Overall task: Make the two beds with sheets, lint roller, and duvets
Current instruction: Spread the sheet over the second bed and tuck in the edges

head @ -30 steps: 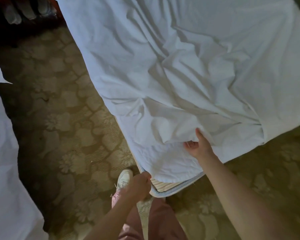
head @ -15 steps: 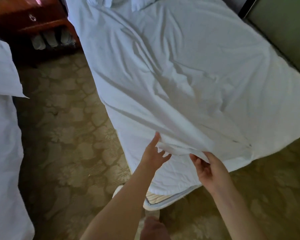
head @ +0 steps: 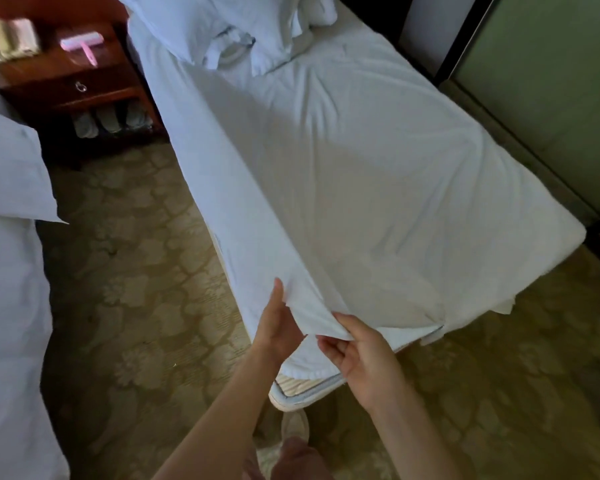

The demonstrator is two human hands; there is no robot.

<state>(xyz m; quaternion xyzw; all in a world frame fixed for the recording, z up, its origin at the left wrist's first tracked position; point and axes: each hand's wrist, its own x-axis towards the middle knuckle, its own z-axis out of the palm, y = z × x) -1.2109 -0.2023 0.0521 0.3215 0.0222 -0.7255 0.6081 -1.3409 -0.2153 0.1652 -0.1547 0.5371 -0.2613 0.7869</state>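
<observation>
Your left hand (head: 278,327) loses its fingers beneath the white sheet (head: 343,188), only the thumb showing; how the fabric runs inside your right hand (head: 364,358) cannot be seen. Both forearms run off the bottom edge. The sheet covers the mattress (head: 305,389) except one bare corner. The second bed (head: 7,306) is cut by the left edge, the pillows (head: 222,26) by the top. On the nightstand (head: 66,81), the pink lint roller (head: 84,46) is smeared and the pale object (head: 13,38) beside it too blurred to name. A shoe (head: 293,424) sits half hidden behind your knee (head: 291,455).
</observation>
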